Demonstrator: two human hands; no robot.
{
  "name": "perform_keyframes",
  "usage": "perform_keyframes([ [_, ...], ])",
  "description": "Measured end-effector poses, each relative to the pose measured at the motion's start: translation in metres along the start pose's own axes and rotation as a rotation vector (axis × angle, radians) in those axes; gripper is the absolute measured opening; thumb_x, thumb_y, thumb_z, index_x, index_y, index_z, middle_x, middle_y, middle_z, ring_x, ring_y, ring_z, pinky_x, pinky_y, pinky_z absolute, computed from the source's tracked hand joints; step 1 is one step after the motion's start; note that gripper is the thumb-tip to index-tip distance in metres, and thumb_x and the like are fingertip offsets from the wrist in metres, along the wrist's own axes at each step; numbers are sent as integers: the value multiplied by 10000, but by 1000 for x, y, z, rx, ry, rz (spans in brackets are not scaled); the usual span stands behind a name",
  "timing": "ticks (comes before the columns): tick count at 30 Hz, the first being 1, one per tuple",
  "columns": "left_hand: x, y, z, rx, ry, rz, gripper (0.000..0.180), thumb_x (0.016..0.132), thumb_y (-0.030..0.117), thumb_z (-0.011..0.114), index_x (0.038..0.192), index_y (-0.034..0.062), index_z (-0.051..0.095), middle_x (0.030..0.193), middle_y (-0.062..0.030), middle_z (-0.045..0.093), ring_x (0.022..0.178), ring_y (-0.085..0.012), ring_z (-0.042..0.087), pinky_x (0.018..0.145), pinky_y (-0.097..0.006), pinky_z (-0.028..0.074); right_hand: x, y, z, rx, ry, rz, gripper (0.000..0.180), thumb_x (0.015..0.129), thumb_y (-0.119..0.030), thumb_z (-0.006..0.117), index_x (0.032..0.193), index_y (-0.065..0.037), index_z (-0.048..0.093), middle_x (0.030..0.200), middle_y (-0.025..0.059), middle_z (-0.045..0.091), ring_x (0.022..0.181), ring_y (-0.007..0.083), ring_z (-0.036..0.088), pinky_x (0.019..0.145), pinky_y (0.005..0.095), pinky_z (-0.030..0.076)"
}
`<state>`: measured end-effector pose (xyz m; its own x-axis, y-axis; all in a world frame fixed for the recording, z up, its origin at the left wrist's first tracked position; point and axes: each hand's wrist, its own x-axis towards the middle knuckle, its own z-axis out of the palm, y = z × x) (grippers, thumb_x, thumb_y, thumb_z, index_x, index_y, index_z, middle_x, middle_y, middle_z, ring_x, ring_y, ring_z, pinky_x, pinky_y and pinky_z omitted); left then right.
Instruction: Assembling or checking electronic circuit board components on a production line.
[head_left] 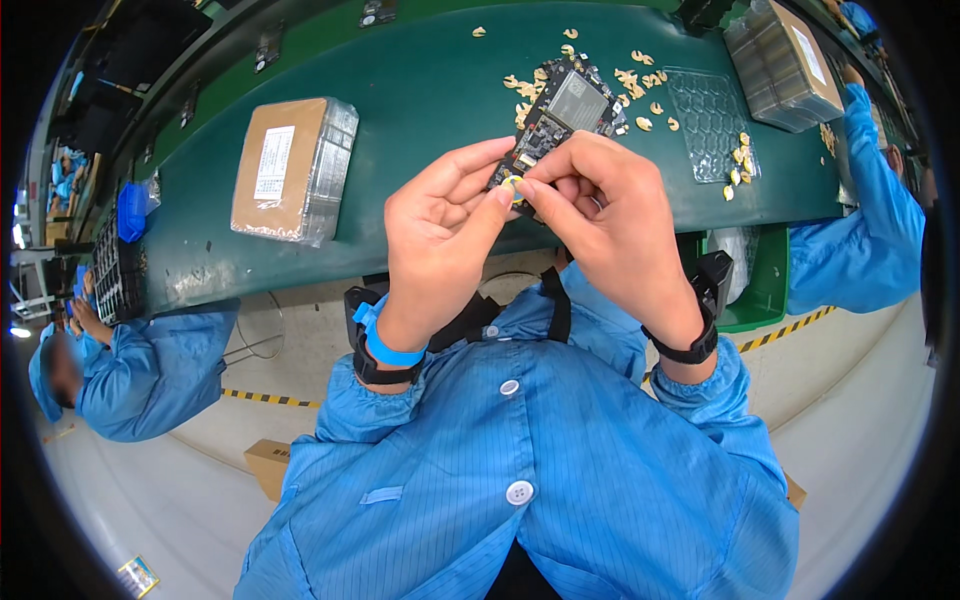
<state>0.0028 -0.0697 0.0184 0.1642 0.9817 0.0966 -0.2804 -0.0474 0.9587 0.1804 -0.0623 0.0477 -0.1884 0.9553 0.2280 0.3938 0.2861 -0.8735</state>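
Note:
A black circuit board [541, 138] with a grey metal plate is tilted up over the green table in front of me. My left hand [432, 225] grips its near left edge, with the fingers partly behind it and the thumb at its near end. Between my two thumbs shows a small round white-and-yellow piece [515, 187] against the board's near end. My right hand [618, 205] is closed, pinching that piece with thumb and forefinger; its other fingers are curled in. Whether the piece is fixed to the board is hidden by my fingertips.
Cream curved bits [632, 84] lie scattered around the board's far end. A clear blister tray [700, 110] with several yellow-white pieces [738, 165] is on the right. Wrapped cardboard stacks stand left [293, 170] and far right [783, 65]. A green bin [768, 285] sits below; co-workers occupy both sides.

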Motion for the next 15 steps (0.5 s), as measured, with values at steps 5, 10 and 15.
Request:
perform_keyframes([
  [5,-1,2,1,-12,6,-6,380,1004,-54,583,1378,-115,567,1259,-199,705,1123,-179,697,916,-288,598,-1,0,3,-20,52,-33,87,869,-32,744,872,17,672,749,90,581,626,215,558,571,351,431],
  [10,-1,2,2,-6,20,-30,390,1002,-54,588,1386,-116,558,1263,-198,703,1123,-177,697,913,-282,599,-1,2,3,-22,50,-25,85,867,-34,748,887,17,683,740,89,574,628,217,550,572,345,427],
  [15,-1,1,0,-29,28,-26,381,1001,-70,583,1379,-116,564,1281,-200,696,1134,-173,692,904,-272,595,-1,3,6,-24,50,-46,92,866,-38,755,900,16,689,740,90,574,633,216,552,573,343,431],
])
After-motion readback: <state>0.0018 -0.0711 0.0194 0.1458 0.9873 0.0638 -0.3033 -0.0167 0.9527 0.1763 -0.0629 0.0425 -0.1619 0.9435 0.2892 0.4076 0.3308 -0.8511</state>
